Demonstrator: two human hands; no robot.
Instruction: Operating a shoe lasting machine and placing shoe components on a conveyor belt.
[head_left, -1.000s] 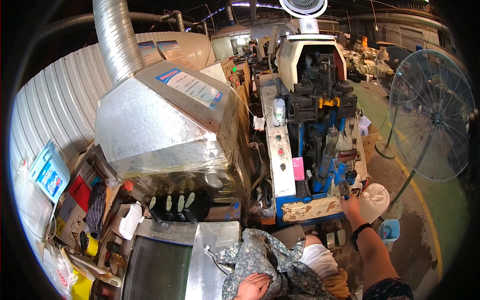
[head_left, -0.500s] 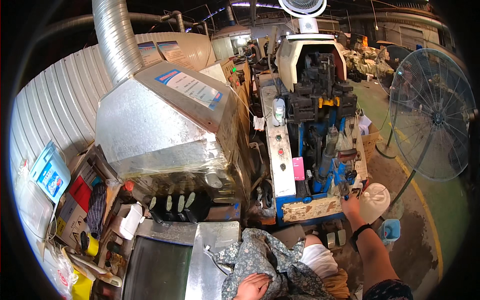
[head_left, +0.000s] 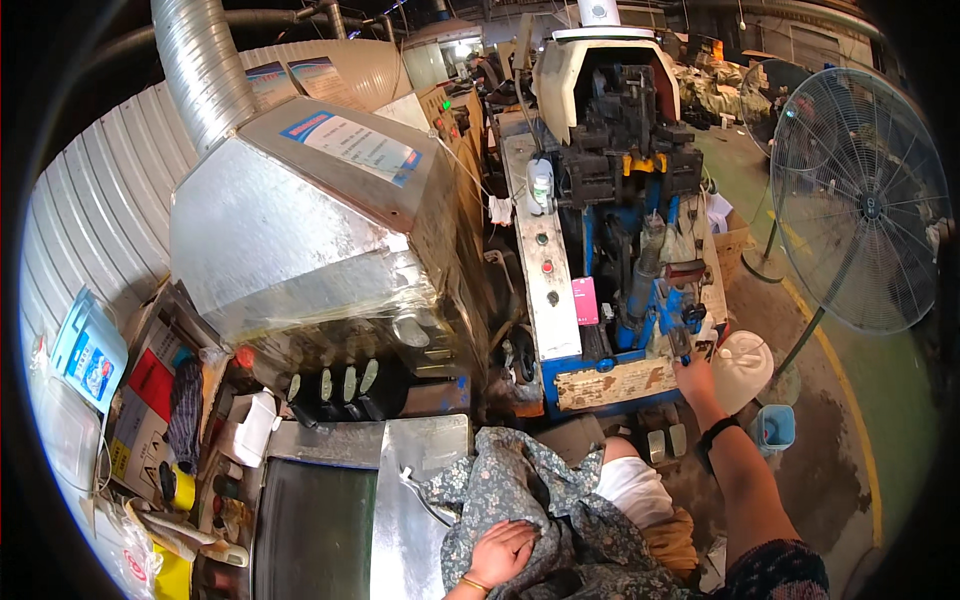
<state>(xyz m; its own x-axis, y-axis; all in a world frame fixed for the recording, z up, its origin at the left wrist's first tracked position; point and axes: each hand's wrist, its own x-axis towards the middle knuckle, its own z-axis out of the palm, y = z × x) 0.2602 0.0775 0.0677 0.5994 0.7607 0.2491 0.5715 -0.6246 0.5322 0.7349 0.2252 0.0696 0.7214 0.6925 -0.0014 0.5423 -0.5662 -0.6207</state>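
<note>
My right hand [head_left: 697, 382] reaches out to the front of a dark machine with blue parts [head_left: 640, 300]. Its fingers are closed at the lower end of a dark metal part [head_left: 680, 345]; what exactly they grip is too small to make out. My left hand [head_left: 503, 553] lies on a grey floral cloth [head_left: 530, 480] over my lap, fingers stretched out and holding nothing. A pink card-like thing [head_left: 585, 301] stands on the machine beside a white panel with buttons [head_left: 545, 270].
A metal-hooded machine [head_left: 300, 240] stands at left, with several dark upright pieces [head_left: 345, 390] along its front. At right are a large standing fan [head_left: 865, 200], a whitish jug [head_left: 743, 370] and a blue bucket [head_left: 773, 428]. A cluttered shelf [head_left: 200, 440] is at far left.
The whole view has shifted, so the scene sits higher and slightly further left. More of my left wrist, with a bracelet, shows. Both hands stay at the same places.
</note>
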